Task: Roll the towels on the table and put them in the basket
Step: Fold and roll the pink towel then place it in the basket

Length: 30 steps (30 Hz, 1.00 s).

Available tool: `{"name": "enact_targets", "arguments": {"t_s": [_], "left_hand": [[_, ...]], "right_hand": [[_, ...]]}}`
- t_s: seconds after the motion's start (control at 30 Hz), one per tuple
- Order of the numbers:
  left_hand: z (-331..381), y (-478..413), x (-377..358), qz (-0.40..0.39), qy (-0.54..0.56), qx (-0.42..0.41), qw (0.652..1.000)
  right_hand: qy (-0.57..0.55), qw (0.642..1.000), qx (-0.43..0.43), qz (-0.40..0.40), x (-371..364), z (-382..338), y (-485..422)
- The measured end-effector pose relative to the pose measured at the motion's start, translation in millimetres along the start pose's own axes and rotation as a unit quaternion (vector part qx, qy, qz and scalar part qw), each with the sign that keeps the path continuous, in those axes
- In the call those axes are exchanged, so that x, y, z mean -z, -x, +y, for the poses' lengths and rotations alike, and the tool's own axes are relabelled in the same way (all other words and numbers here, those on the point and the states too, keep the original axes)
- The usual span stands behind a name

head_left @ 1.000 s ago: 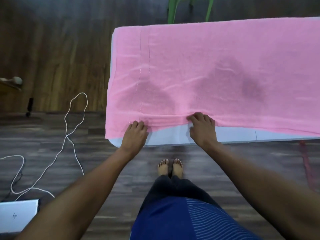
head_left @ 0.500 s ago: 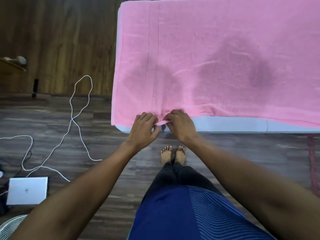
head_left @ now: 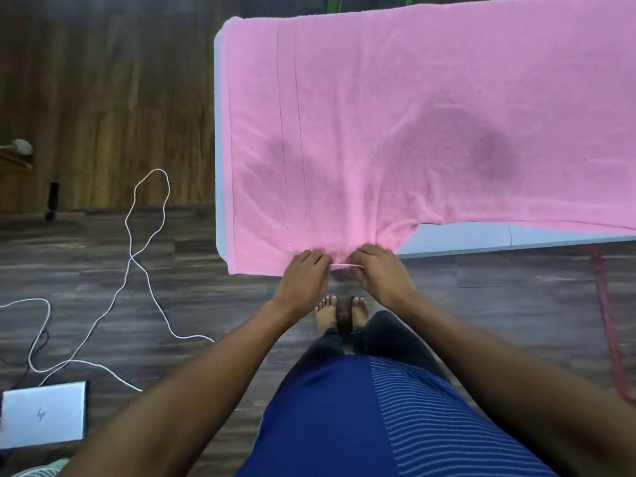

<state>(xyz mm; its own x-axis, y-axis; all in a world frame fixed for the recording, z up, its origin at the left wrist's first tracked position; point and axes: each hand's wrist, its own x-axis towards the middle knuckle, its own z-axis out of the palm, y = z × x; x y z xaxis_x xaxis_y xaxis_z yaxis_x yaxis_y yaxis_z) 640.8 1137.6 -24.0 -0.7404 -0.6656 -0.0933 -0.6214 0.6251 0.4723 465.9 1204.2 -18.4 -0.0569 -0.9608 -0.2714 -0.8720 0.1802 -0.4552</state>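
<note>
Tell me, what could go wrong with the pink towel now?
1. The left hand and right hand pinch the near edge of the pink towel close together, so the roll may start crooked.
2. That edge overhangs the table, so a tug might slide it off.
3. The white cable loops on the floor nearby; feet could catch it.

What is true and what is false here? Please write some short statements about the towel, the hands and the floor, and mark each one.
1. The left hand and the right hand both grip the near edge of the pink towel. True.
2. The towel is already rolled up. False: it lies spread over the table.
3. A closed laptop lies on the floor. True.
4. A basket stands on the table. False: no basket is in view.
5. A white cable lies looped on the floor. True.
</note>
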Motion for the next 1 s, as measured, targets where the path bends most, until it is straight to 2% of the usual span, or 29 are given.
{"name": "enact_targets", "arguments": {"t_s": [0.23, 0.37, 0.43, 0.53, 0.63, 0.77, 0.9, 1.0], "left_hand": [[16.8, 13.1, -7.0, -0.012, 0.002, 0.006, 1.0], [13.3, 13.4, -6.0, 0.021, -0.038, 0.047, 0.998], [16.5, 11.1, -7.3, 0.017, -0.049, 0.037, 0.998], [30.0, 3.5, -13.8, 0.009, -0.037, 0.012, 0.999], [38.5, -4.3, -16.6, 0.053, 0.011, 0.041, 0.998], [44.7, -4.4, -11.9, 0.077, 0.033, 0.048, 0.995], [45.4, -0.6, -9.3, 0.07, 0.024, 0.045, 0.996], [46.2, 0.9, -10.6, 0.074, -0.02, 0.057, 0.995]], "right_hand": [[0.037, 0.999, 0.002, 0.002, 1.1, 24.9, 12.9], [0.001, 1.0, 0.019, 0.005, 7.5, 28.3, 12.7], [-0.009, 1.0, 0.027, -0.005, 10.0, 24.7, 10.5], [-0.036, 0.998, 0.047, -0.01, 12.0, 20.7, 8.0], [-0.026, 0.998, 0.048, -0.012, 19.3, 29.1, 10.8], [0.059, 0.998, 0.01, -0.028, 30.5, 61.0, 19.5], [0.08, 0.995, -0.031, 0.043, 36.1, 86.4, 24.1], [0.064, 0.996, -0.042, 0.042, 40.2, 94.9, 24.4]]}}
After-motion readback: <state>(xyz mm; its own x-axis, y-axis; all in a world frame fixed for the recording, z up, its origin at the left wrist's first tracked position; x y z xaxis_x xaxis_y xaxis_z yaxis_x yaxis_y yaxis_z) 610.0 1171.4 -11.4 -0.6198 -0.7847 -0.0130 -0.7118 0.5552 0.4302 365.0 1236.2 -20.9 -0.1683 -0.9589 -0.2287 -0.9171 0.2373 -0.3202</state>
